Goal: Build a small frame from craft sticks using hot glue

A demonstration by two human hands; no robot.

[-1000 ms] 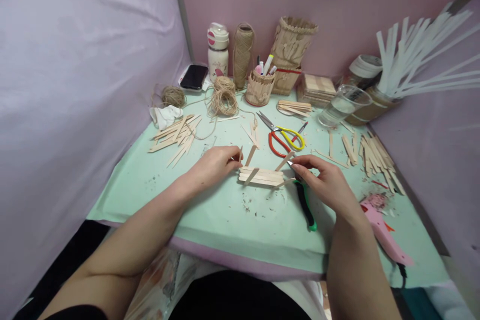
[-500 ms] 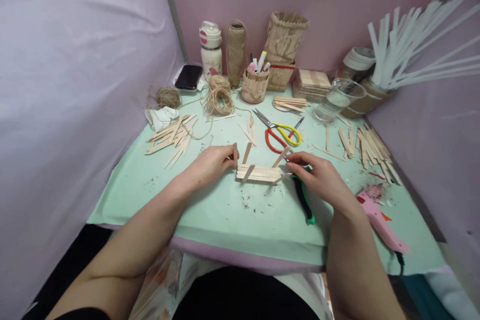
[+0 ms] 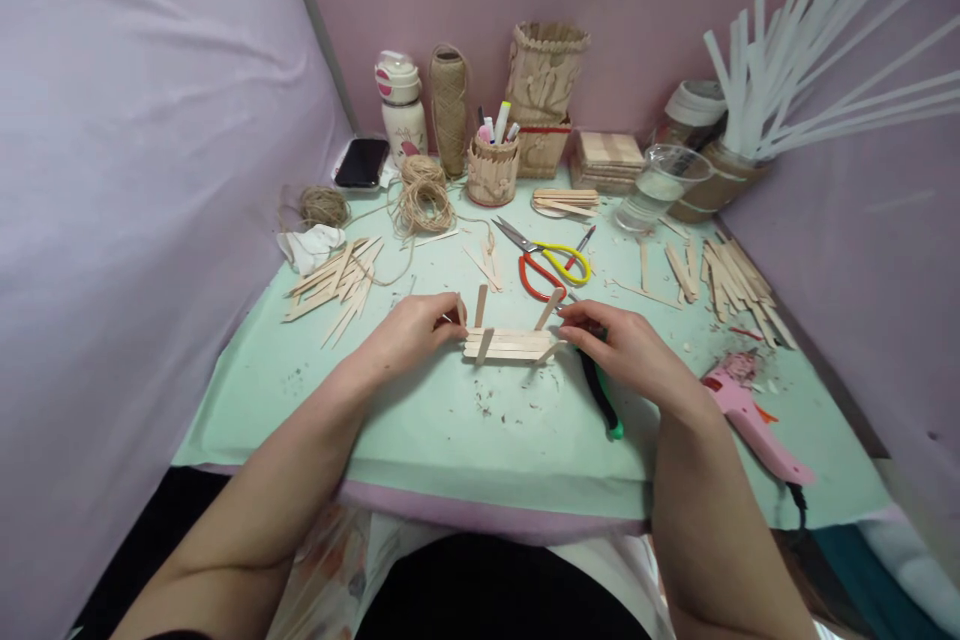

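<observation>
A small assembly of wooden craft sticks lies at the middle of the table, with several sticks standing up from its flat base. At its left end, my left hand pinches a short upright wooden stick between thumb and fingers. My right hand is at the right end, its thumb and fingers close together beside the leaning sticks; what they hold, if anything, is too small to make out. Under my right hand lie pliers with black and green handles.
Scissors with red and yellow handles lie behind the assembly. Loose sticks lie left and right. A pink glue gun is at right, a cup of water behind, twine at back left.
The whole view has shifted slightly, so the table objects appear a little further left. Both hands remain at the two ends of the stick assembly.
</observation>
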